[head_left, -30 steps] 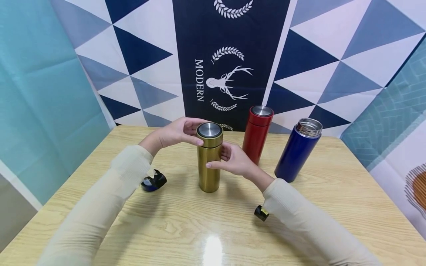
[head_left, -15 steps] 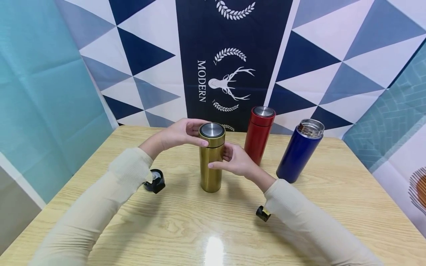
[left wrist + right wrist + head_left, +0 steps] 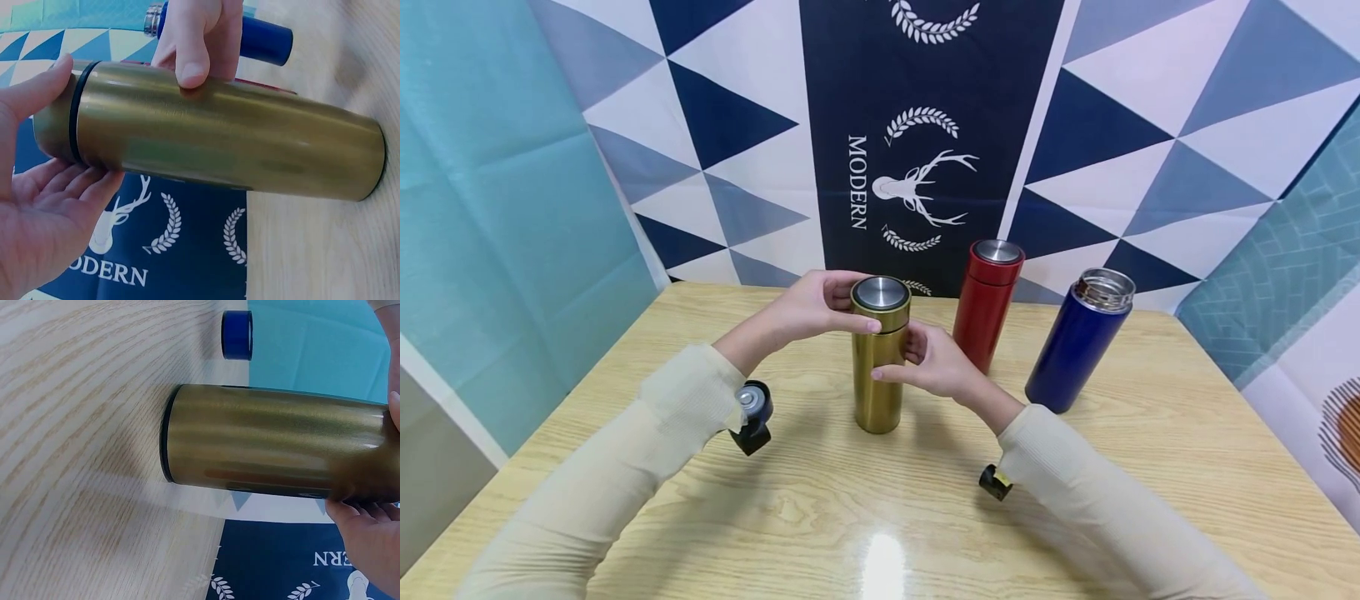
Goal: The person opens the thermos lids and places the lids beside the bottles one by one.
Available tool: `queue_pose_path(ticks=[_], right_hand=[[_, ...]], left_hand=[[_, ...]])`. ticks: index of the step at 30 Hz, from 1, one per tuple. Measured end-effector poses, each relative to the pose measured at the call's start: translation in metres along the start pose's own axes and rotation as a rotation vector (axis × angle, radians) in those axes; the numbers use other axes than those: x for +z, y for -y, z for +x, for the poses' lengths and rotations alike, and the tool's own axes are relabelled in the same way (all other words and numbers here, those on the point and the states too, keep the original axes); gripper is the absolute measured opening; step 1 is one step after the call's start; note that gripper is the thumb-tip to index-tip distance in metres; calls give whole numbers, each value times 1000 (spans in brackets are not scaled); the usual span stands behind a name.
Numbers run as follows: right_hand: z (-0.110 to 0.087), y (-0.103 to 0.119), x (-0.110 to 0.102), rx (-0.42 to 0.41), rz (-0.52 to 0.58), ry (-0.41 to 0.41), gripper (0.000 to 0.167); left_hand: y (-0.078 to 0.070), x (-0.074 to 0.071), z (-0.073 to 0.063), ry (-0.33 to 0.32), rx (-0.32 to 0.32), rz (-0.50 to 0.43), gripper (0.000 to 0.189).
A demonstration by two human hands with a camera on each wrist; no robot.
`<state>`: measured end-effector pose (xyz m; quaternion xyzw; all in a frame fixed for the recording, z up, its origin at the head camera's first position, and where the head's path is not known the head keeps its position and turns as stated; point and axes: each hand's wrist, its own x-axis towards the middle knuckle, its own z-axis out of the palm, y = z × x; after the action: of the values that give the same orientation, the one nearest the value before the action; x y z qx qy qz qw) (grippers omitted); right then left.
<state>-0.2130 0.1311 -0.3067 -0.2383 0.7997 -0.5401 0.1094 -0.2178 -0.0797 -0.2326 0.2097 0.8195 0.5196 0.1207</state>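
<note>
A gold thermos (image 3: 877, 383) with a steel-topped lid (image 3: 891, 320) stands upright on the table. My left hand (image 3: 808, 312) grips the lid, thumb across the front and fingers behind. Lower down, my right hand (image 3: 936, 362) holds the bottle's body, its thumb on the front. In the left wrist view the left hand (image 3: 44, 187) spans the dark seam under the lid, while the right thumb (image 3: 192, 69) presses the body. The lid stays on the bottle; its thread is hidden.
Behind the right hand stands a red thermos (image 3: 981, 321) with its lid on. Farther right is a blue thermos (image 3: 1078, 350), its steel mouth uncovered. A loose blue lid (image 3: 237, 335) lies on the table (image 3: 790, 517) to the left. A patterned cloth (image 3: 737, 200) hangs behind.
My left hand has turned with the lid, its thumb sliding rightward round the front and the wrist rolling. The right hand keeps its hold; the bottle stays standing. The head view has shifted slightly.
</note>
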Motion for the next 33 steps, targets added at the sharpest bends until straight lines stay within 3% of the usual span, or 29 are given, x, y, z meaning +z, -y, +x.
queue_pose_path(ticks=[5,12,23,29,33], right_hand=[[-1,0,0,-9,6,-8,60],[-4,-1,1,-17,-2,-19,60],[2,-1,1,-41,-12,-5,62],[2,-1,1,-54,-19,10,61],[0,-1,1,-62,-9,20,62]], left_hand=[[-6,7,-3,-52,-20,27,59],[-10,14,-7,-100,11,98,56],[-19,24,-18,-269,29,327,55],[-19,30,-23,-320,17,331,53],[-15,29,-21,-299,32,303,57]])
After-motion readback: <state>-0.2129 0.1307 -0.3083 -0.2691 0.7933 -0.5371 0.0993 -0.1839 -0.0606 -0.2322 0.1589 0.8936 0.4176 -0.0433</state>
